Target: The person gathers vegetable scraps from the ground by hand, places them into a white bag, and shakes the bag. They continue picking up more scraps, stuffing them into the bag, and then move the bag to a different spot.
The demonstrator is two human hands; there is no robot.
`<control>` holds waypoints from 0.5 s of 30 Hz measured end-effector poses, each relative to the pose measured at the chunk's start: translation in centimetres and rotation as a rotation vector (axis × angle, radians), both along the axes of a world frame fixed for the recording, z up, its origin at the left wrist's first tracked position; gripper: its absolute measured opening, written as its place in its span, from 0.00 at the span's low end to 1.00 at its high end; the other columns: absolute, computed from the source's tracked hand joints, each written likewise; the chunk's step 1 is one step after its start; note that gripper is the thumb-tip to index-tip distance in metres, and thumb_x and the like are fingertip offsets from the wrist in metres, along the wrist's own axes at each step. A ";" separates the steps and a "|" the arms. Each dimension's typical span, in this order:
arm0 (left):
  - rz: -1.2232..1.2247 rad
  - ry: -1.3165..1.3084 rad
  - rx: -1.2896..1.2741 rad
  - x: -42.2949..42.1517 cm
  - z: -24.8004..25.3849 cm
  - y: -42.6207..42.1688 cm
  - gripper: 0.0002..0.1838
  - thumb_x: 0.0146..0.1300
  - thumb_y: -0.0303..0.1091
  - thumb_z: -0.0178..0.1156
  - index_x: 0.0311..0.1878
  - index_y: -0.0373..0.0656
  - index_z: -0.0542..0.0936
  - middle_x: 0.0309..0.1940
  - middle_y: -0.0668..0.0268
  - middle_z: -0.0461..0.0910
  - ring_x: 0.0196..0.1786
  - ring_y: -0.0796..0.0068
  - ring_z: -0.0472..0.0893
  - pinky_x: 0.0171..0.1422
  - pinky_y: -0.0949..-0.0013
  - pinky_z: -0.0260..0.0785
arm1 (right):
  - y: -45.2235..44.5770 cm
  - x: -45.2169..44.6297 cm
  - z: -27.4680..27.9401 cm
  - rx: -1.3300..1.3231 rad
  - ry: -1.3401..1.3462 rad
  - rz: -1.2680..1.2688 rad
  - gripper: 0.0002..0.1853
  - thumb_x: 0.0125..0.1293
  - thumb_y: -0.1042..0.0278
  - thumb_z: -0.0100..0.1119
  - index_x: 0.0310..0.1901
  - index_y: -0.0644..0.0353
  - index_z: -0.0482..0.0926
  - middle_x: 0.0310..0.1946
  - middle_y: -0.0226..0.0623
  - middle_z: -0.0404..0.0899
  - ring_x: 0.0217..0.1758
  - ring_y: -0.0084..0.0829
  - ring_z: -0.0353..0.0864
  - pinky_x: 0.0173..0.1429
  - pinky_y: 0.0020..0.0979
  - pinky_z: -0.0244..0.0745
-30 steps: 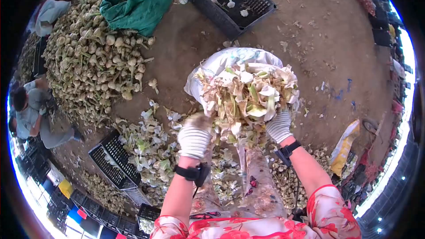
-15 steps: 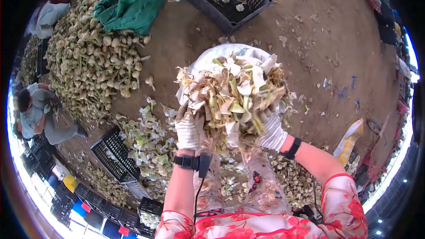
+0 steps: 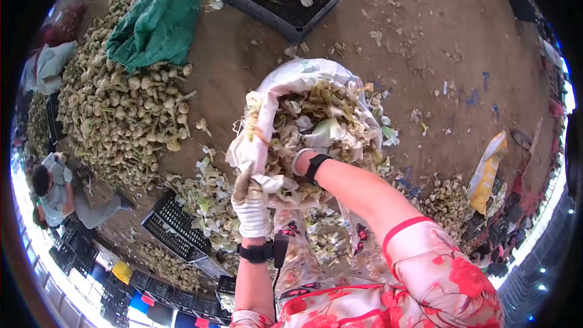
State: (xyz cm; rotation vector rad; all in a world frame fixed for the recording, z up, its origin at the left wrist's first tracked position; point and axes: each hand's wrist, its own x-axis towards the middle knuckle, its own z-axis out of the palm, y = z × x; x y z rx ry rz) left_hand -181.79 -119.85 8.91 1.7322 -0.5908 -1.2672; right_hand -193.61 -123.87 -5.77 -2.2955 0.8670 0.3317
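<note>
A white woven sack (image 3: 258, 146) stands open before my legs, with dry garlic husks and leaf scraps (image 3: 331, 127) filling its mouth. My left hand (image 3: 250, 206), in a striped white glove, grips the near left rim of the sack. Reaching over the near edge, my right hand (image 3: 299, 161) is sunk in the scraps; only the glove's cuff shows and its fingers are hidden.
A black crate (image 3: 291, 24) with several garlic bulbs stands ahead. To the left rise a large garlic heap (image 3: 121, 109) and a green sack (image 3: 161, 21). A person (image 3: 61, 191) sits beyond another black crate (image 3: 176, 225). A yellow-white bag (image 3: 487, 173) lies right.
Both hands were lifting a big bundle of husks over the sack. The husks are now inside it. My left hand has moved to the rim, and my right hand has pushed in.
</note>
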 end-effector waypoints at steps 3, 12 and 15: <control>0.218 0.096 0.073 1.6 -0.2 -1.6 0.16 0.61 0.35 0.53 0.49 0.37 0.73 0.41 0.66 0.75 0.42 0.76 0.73 0.47 0.72 0.67 | -1.0 -2.1 4.3 0.020 -0.159 -0.146 0.12 0.55 0.66 0.46 0.38 0.58 0.78 0.38 0.45 0.76 0.41 0.42 0.75 0.46 0.35 0.68; 0.264 0.090 0.112 2.5 -3.1 -1.3 0.19 0.59 0.33 0.56 0.53 0.39 0.70 0.45 0.63 0.73 0.45 0.74 0.73 0.50 0.73 0.66 | -2.5 -25.9 4.6 0.186 -0.028 -1.003 0.18 0.54 0.77 0.48 0.49 0.62 0.69 0.36 0.41 0.77 0.40 0.36 0.76 0.46 0.31 0.70; -0.022 -0.111 0.098 4.1 -5.2 1.8 0.31 0.56 0.32 0.59 0.62 0.39 0.58 0.55 0.61 0.66 0.54 0.71 0.68 0.56 0.71 0.63 | 1.3 -27.6 -4.1 0.441 -0.021 -0.920 0.20 0.54 0.76 0.48 0.52 0.61 0.69 0.39 0.43 0.77 0.41 0.38 0.75 0.47 0.32 0.69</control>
